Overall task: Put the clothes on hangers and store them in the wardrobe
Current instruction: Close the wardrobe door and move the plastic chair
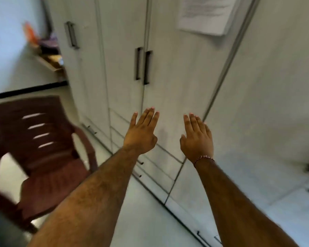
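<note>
A white wardrobe fills the middle of the view with its doors closed. Two dark vertical handles sit side by side where the middle doors meet. My left hand and my right hand are stretched out in front of the doors, below the handles, fingers straight, holding nothing. A red thread bracelet circles my right wrist. No clothes or hangers are clearly visible; the picture is blurred.
A dark red plastic chair stands on the floor at the left. A shelf with blurred colourful items hangs on the far left wall. A paper sheet is stuck on the right door. Low drawers run along the wardrobe's base.
</note>
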Available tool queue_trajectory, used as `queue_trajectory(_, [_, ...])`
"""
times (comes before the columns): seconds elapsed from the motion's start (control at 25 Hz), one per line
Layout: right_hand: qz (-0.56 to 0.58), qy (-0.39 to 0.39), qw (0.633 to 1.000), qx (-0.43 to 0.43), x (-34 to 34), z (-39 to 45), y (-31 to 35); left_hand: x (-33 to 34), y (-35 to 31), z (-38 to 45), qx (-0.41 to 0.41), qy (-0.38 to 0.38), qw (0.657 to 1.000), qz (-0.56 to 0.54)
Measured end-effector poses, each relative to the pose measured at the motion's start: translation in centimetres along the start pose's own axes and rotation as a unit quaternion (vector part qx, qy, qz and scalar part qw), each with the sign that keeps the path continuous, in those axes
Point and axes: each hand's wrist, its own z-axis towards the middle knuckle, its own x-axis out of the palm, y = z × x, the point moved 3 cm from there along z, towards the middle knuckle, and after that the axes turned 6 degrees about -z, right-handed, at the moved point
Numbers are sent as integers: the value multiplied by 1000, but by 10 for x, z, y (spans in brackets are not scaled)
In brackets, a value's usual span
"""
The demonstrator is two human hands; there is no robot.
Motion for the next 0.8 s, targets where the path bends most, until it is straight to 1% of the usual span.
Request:
queue_trajectory(0.08, [34,72,995,-68,52,5,93,17,107,-64,-91,29,995,13])
queue_trajectory(0.12, [43,107,988,-98,77,6,137,20,159,-99,-131,32,991,19])
queue_trajectory(0.2, [57,171,977,-116,114,9,208,20,247,-161,-210,28,977,29])
queue_trajectory(0.28, [76,238,959,-131,151,12,290,16,335,-224,-303,39,952,23])
queue_trajectory(0.36, [94,285,942,-149,177,14,362,6,405,-278,-385,35,922,12])
queue_trajectory(0.44, [101,308,929,-177,199,24,423,-3,460,-308,-432,33,901,8])
queue_trajectory(0.56, [106,325,919,-199,227,42,484,-5,510,-325,-466,44,884,0])
queue_trajectory(0.64, [102,339,913,-203,250,60,515,4,541,-331,-489,51,871,-7])
queue_trajectory(0.72, [99,344,911,-204,275,76,531,16,565,-331,-507,67,859,-9])
queue_trajectory(0.8, [91,360,907,-198,315,101,545,34,602,-317,-525,86,847,-19])
